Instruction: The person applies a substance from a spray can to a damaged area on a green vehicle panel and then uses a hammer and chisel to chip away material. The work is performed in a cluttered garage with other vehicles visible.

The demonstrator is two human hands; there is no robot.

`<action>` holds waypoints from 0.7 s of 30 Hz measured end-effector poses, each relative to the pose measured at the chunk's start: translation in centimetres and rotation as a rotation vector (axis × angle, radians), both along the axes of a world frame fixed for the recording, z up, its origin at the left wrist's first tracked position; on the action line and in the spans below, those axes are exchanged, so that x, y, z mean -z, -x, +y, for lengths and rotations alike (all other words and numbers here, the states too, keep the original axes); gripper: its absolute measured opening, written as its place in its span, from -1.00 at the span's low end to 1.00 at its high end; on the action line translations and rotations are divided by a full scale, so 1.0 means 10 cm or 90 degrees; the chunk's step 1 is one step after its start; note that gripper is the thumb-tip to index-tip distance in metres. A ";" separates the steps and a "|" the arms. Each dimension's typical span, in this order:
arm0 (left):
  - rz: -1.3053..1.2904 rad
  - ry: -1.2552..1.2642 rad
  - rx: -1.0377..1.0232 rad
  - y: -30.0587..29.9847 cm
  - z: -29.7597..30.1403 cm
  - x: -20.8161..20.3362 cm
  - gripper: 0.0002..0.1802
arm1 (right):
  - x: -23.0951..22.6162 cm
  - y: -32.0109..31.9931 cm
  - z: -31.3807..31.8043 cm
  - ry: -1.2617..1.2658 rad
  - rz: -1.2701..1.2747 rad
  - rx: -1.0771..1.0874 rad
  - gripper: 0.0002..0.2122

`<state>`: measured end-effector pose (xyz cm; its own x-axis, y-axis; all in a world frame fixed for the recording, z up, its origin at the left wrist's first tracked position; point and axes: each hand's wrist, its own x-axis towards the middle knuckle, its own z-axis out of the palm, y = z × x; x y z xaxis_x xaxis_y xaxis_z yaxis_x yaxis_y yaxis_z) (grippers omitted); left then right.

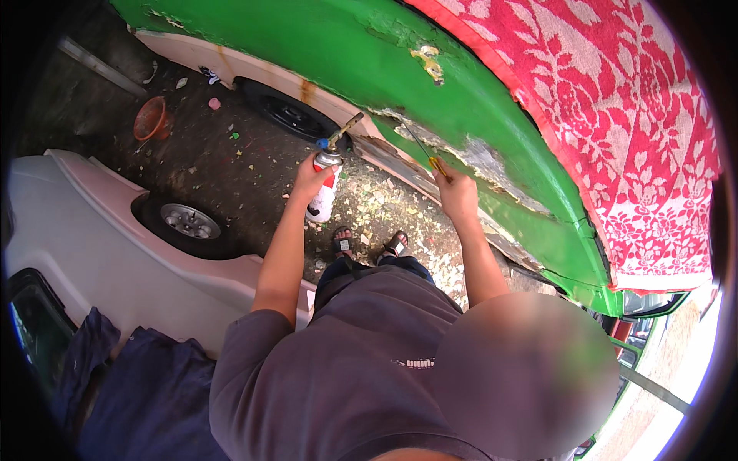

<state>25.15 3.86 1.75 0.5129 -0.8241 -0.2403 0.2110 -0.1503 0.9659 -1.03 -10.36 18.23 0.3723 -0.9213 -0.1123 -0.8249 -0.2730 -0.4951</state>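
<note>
My left hand [306, 181] is closed around a gas torch [326, 198], a white and red canister with a blue-collared brass nozzle. The nozzle points up and right, toward the lower side of a green vehicle [492, 115]; I cannot make out a flame. In my right hand [460, 198] is a screwdriver [437, 166] with a yellow and dark handle. Its thin shaft reaches up and left to the edge of a bare patch [486, 157], where the green coating has come off. Whether the tip touches the panel, I cannot tell.
Pale flakes [377, 203] litter the ground around my sandaled feet. A light-coloured car [115, 230] stands close on the left, with dark clothes [154, 384] draped on it. An orange bucket [151, 119] lies farther off. A red floral cloth [607, 115] covers the green vehicle's upper part.
</note>
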 end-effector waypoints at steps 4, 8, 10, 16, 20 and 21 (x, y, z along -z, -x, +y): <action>0.008 0.007 0.010 0.05 -0.07 -0.01 -0.55 | -0.01 0.09 0.04 0.017 -0.019 0.004 -0.66; 0.047 -0.002 -0.009 0.07 -0.08 0.03 -0.55 | 0.00 0.19 0.05 0.019 -0.031 -0.007 -0.66; 0.042 -0.013 0.002 0.07 -0.07 0.05 -0.54 | -0.02 0.22 0.08 0.007 -0.030 -0.001 -0.66; 0.052 0.021 0.006 0.14 -0.04 0.12 -0.53 | 0.12 0.36 0.09 0.019 -0.058 -0.002 -0.66; 0.018 0.017 0.051 0.22 -0.05 0.06 -0.53 | 0.04 0.36 0.09 -0.013 -0.054 0.012 -0.65; 0.036 0.027 0.031 0.25 -0.05 0.03 -0.53 | 0.02 0.37 0.09 -0.019 -0.052 0.018 -0.65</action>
<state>22.69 3.32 1.46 0.4587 -0.8579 -0.2316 0.2588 -0.1204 0.9584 -4.73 -9.42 17.99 0.3545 -0.9285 -0.1104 -0.7885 -0.2334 -0.5690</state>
